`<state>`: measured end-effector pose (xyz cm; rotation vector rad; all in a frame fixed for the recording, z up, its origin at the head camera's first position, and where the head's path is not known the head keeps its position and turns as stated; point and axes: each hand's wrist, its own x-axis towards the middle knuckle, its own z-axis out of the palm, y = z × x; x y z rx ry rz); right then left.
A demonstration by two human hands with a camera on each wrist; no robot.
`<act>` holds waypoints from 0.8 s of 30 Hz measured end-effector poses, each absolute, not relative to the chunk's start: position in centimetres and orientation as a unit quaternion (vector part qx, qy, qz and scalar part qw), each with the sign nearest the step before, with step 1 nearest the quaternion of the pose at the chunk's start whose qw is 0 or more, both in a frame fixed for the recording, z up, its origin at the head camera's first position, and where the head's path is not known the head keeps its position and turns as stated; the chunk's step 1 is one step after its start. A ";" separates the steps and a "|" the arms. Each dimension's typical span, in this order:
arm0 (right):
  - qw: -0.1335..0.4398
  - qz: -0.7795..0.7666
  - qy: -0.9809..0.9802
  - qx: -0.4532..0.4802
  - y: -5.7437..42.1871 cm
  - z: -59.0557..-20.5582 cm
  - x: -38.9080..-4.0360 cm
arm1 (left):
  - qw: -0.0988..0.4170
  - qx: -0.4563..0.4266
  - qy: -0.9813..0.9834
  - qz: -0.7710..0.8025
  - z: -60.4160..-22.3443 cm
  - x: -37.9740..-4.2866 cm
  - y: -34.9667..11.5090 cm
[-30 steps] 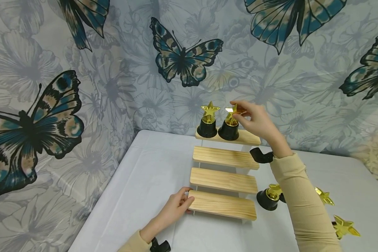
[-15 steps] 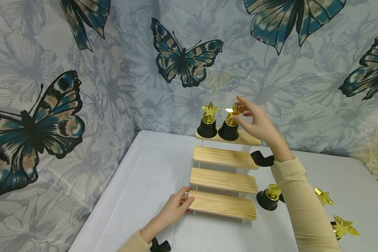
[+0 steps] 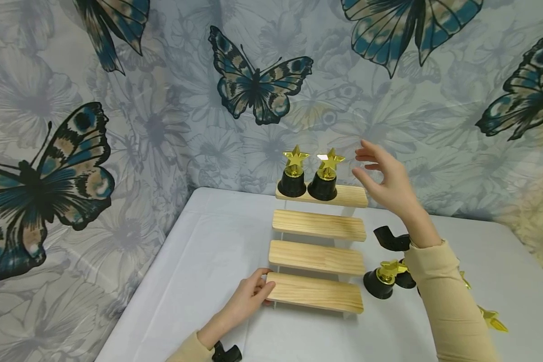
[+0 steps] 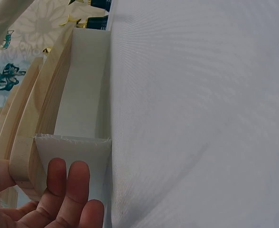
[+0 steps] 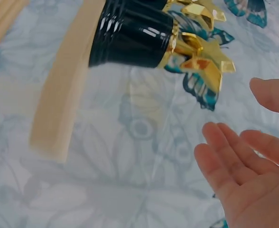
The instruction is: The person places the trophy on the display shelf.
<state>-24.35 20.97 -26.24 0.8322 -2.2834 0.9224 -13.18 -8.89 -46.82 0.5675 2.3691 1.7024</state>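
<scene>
Nearest, on the white-clothed tabletop [image 3: 194, 251], the left hand [image 3: 246, 296] pinches the lowest pale-wood shelf [image 3: 317, 292] of a four-tier stepped stand [image 3: 317, 255] at its eight o'clock. Toward four o'clock stands a shiny gold star trophy with a black base [image 3: 380, 281], others partly hidden by the beige right sleeve [image 3: 452, 301]. Farther, at half past one, the right hand [image 3: 389, 183] is empty, thumb and fingers apart, near the twelve-o'clock trophy [image 3: 323, 185]; its upright twin [image 3: 291, 183] stands at eleven on the top shelf [image 3: 350, 196].
</scene>
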 end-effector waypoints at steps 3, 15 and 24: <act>0.274 0.331 -0.852 0.299 21.9 -26.6 -23.4 | 0.089 0.186 0.797 0.568 -46.8 -13.1 -8.8; 0.274 0.306 -0.867 0.282 24.5 -28.5 -21.1 | 0.087 0.193 0.793 0.571 -42.9 -11.6 -8.7; 0.243 0.289 -0.886 0.270 26.2 -31.5 -18.6 | 0.081 0.194 0.795 0.569 -45.2 -12.3 -8.5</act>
